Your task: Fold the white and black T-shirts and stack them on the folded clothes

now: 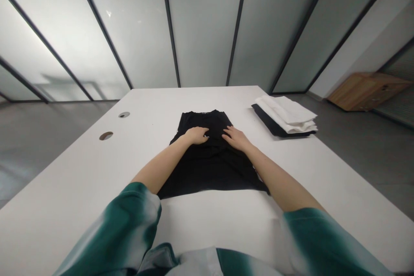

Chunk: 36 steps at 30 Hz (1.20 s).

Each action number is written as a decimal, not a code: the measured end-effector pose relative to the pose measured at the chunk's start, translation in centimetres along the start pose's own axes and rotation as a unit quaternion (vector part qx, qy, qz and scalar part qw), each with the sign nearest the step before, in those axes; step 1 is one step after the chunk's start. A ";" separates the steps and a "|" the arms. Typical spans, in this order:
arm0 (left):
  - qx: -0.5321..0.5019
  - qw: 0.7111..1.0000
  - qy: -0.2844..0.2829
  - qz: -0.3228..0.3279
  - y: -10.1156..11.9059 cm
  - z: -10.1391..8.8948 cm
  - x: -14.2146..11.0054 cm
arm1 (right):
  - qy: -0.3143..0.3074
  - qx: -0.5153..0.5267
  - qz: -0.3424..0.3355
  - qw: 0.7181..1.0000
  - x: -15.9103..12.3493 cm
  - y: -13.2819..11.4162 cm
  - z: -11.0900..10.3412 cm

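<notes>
Head view: left hand (196,135) and right hand (237,138) lie open and flat, gripping nothing, on a black T-shirt (210,168) spread on a white table (80,172). Folded stack of white and black cloth (284,116) sits near the T-shirt's right side, not touching it.

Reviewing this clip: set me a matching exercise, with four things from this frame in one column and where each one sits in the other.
Things:
1. left hand
2. right hand
3. folded stack of white and black cloth
4. round holes

Places:
A. right side of the white table, apart from the garment
B. flat on the black garment, right of the other hand
C. left part of the table
D. flat on the garment, left of the other hand

Pairs: 1-D, 2-B, 3-A, 4-C
</notes>
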<state>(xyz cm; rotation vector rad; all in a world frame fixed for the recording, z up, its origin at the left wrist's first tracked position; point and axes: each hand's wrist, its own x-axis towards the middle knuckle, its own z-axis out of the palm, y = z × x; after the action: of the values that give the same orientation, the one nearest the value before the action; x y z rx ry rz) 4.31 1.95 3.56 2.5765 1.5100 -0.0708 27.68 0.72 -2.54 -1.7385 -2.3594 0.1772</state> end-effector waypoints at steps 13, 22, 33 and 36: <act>-0.001 0.990 -0.013 -0.141 -3.7 3.3 -0.4 | -0.042 -0.021 0.023 0.999 -0.1 -0.5 -0.3; -0.008 0.991 -0.030 -0.134 -4.0 3.3 0.5 | -0.074 -0.048 0.033 0.996 0.1 -0.6 -0.2; -0.011 0.989 -0.059 -0.132 -5.4 2.0 4.7 | -0.147 -0.092 0.048 0.984 5.0 -0.9 -2.0; -0.005 0.990 -0.045 -0.131 -5.4 1.6 5.2 | -0.153 -0.088 0.066 0.982 6.6 -1.3 -2.7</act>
<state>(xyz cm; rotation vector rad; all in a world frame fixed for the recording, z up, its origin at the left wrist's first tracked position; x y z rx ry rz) 2.24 8.81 0.75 2.3181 1.7972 -0.2048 25.19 6.58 0.97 -2.0853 -2.5375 0.2829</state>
